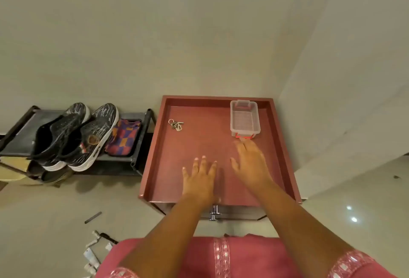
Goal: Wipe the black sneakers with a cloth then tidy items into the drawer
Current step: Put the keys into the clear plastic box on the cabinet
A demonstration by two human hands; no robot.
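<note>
Reddish-brown worktop (159, 167), raised rim on all sides, standing against the wall; a metal drawer handle (215, 212) shows below its near edge.

Your left hand (202, 177): fingers spread and straight, palm down over the near middle of the worktop, holding nothing.

Your right hand (250, 162): fingers straight and loosely apart, holding nothing, fingertips just at the red clip of the clear plastic box (244, 118); you cannot tell whether they touch it.

Clear plastic box: far right corner of the worktop, open-topped.

Bunch of keys (176, 124): far left part of the worktop, well apart from both hands.

Black sneakers (73, 136): pair, side by side on the dark shoe rack (141, 142) to your left.

Checked cloth (124, 137): on the rack, just beside the right-hand sneaker.

Small tubes (91, 255): on the floor, near left.
</note>
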